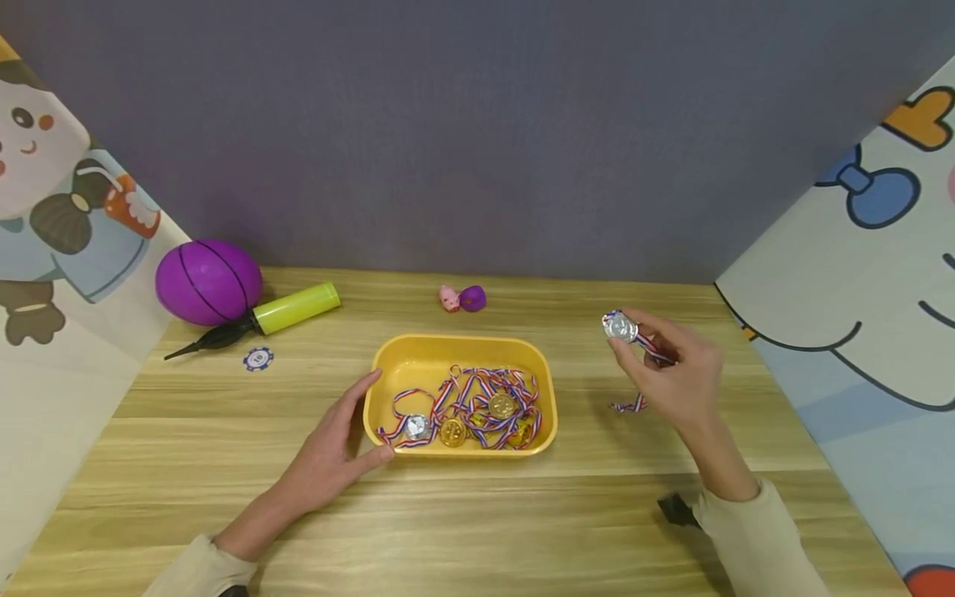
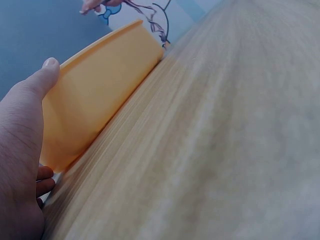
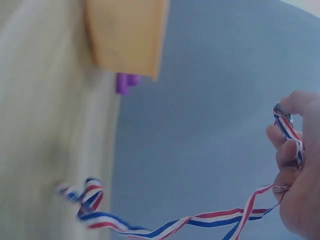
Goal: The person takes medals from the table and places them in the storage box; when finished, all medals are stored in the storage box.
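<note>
A silver medal [image 1: 620, 326] with a red, white and blue ribbon [image 3: 210, 218] is pinched between the thumb and fingers of my right hand [image 1: 675, 365], raised to the right of the yellow bin [image 1: 462, 453]. The ribbon trails down from the hand, its end [image 1: 630, 405] low over the table. My left hand [image 1: 328, 456] grips the bin's left end, thumb along the near side and fingers at the left rim. Inside the bin lie another silver medal [image 1: 417, 427], gold medals [image 1: 453, 432] and a tangle of striped ribbons [image 1: 477, 398].
A purple ball [image 1: 209, 282] sits at the back left beside a yellow-green hand pump [image 1: 297, 308] with a black nozzle. A poker chip [image 1: 258, 358] lies in front of them. Behind the bin stand a small pink pig figure [image 1: 449, 298] and a purple toy [image 1: 473, 298]. A grey wall [image 1: 477, 141] borders the table.
</note>
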The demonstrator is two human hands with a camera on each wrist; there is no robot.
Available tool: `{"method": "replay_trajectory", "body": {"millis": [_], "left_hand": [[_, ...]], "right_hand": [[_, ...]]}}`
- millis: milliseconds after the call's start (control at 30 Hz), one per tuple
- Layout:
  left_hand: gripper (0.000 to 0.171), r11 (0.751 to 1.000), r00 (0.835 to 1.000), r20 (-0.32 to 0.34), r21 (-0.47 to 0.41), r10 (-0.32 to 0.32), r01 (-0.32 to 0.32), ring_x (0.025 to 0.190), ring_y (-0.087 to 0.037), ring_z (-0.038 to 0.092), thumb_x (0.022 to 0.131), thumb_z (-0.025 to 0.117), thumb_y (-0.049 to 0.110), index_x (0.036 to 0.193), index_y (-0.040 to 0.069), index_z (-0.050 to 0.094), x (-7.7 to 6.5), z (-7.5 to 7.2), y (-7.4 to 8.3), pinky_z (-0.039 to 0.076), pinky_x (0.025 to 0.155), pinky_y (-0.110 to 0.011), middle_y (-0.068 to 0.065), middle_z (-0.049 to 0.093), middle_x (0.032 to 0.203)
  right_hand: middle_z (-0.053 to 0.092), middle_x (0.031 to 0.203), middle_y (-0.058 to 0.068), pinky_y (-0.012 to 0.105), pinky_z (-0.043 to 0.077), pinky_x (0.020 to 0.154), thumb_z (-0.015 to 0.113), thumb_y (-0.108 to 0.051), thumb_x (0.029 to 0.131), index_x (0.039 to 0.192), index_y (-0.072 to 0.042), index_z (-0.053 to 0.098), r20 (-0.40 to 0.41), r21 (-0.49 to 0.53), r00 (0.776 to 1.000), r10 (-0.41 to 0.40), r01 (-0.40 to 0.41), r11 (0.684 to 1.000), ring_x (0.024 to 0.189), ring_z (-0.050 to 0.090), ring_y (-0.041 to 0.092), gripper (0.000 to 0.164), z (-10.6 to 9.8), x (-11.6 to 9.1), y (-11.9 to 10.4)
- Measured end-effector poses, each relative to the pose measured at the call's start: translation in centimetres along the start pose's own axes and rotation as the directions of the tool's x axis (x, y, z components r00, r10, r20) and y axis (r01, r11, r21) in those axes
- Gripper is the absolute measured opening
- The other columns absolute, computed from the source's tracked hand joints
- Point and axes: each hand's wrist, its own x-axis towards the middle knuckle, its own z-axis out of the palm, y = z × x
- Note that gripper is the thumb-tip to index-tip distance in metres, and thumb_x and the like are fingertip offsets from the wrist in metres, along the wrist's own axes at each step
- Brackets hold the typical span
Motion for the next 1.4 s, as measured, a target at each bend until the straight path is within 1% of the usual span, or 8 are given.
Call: {"method": "replay_trajectory", "body": {"millis": [167, 333, 467, 733, 900, 1100, 1200, 1400], "left_hand": [[0.11, 1.0, 1.0, 0.0, -0.007, 0.007, -0.007, 0.157, -0.05, 0.041, 0.093, 0.091, 0.032, 0.178, 0.028, 0.021, 0.0, 0.0, 0.0, 0.033, 0.126, -0.073, -0.024, 0.036, 0.176], [0.11, 1.0, 1.0, 0.001, -0.01, 0.005, -0.005, 0.157, -0.05, 0.041, 0.093, 0.091, 0.032, 0.178, 0.028, 0.022, 0.0, 0.0, 0.0, 0.033, 0.126, -0.073, -0.023, 0.036, 0.176], [0.11, 1.0, 1.0, -0.002, 0.004, -0.007, 0.007, 0.157, -0.052, 0.04, 0.093, 0.09, 0.035, 0.178, 0.029, 0.022, 0.0, 0.0, 0.0, 0.032, 0.125, -0.077, -0.023, 0.035, 0.177], [0.109, 1.0, 1.0, 0.004, -0.005, -0.004, 0.004, 0.157, -0.05, 0.041, 0.094, 0.09, 0.034, 0.178, 0.028, 0.022, 0.1, 0.1, 0.0, 0.032, 0.127, -0.073, -0.023, 0.036, 0.176], [0.109, 1.0, 1.0, 0.0, 0.002, -0.015, 0.015, 0.157, -0.052, 0.039, 0.093, 0.09, 0.035, 0.178, 0.03, 0.022, 0.0, 0.1, -0.1, 0.031, 0.126, -0.076, -0.023, 0.035, 0.177], [0.11, 1.0, 1.0, 0.0, -0.002, -0.005, 0.005, 0.157, -0.05, 0.041, 0.093, 0.091, 0.035, 0.178, 0.029, 0.021, 0.0, 0.2, -0.1, 0.032, 0.126, -0.074, -0.023, 0.036, 0.176], [0.109, 1.0, 1.0, 0.001, 0.0, -0.007, 0.007, 0.157, -0.05, 0.041, 0.093, 0.09, 0.035, 0.178, 0.03, 0.021, 0.0, 0.2, -0.2, 0.033, 0.126, -0.074, -0.023, 0.036, 0.176], [0.109, 1.0, 1.0, -0.001, 0.01, -0.003, 0.003, 0.156, -0.051, 0.042, 0.094, 0.09, 0.036, 0.178, 0.03, 0.021, 0.0, 0.1, -0.2, 0.034, 0.125, -0.074, -0.023, 0.037, 0.176]], "right_hand": [[0.074, 0.077, 0.012, 0.006, 0.036, 0.051, 0.086, 0.0, 0.082, 0.113, 0.004, 0.085, -0.004, 0.03, 1.0, -0.001, 0.002, 1.0, 0.053, 0.046, -0.003, 0.031, 0.3, 1.6, -1.6], [0.07, 0.075, 0.005, 0.008, 0.036, 0.051, 0.086, -0.003, 0.084, 0.112, 0.006, 0.084, -0.009, 0.09, 1.0, -0.006, 0.007, 0.996, 0.053, 0.044, -0.002, 0.03, 0.9, 2.7, -3.3], [0.07, 0.073, 0.006, 0.008, 0.034, 0.05, 0.086, -0.008, 0.085, 0.111, 0.007, 0.084, -0.017, 0.142, 1.0, -0.02, 0.022, 0.99, 0.052, 0.043, -0.001, 0.03, 1.5, 3.5, -4.6], [0.065, 0.07, 0.007, 0.01, 0.031, 0.046, 0.089, -0.017, 0.09, 0.109, 0.009, 0.083, -0.046, 0.219, 0.996, -0.082, 0.09, 0.972, 0.051, 0.041, 0.002, 0.033, 2.3, 4.8, -7.4], [0.063, 0.07, 0.005, 0.013, 0.031, 0.046, 0.088, -0.013, 0.09, 0.11, 0.009, 0.083, -0.045, 0.267, 0.995, -0.09, 0.099, 0.959, 0.052, 0.04, 0.003, 0.03, 3.3, 5.9, -9.2], [0.066, 0.073, 0.001, 0.015, 0.029, 0.043, 0.086, -0.035, 0.097, 0.112, 0.009, 0.082, -0.036, 0.357, 0.998, -0.05, 0.06, 0.932, 0.051, 0.041, 0.003, 0.046, 5.4, 6.3, -10.8], [0.067, 0.073, 0.002, 0.016, 0.028, 0.042, 0.083, -0.042, 0.1, 0.113, 0.01, 0.08, -0.006, 0.376, 0.997, -0.071, 0.068, 0.924, 0.05, 0.041, 0.004, 0.053, 6.8, 6.1, -11.3], [0.069, 0.075, 0.008, 0.018, 0.035, 0.044, 0.084, -0.013, 0.093, 0.117, 0.013, 0.076, 0.081, 0.451, 0.988, -0.134, 0.084, 0.889, 0.052, 0.046, 0.009, 0.037, 9.3, 5.4, -11.8]]}}
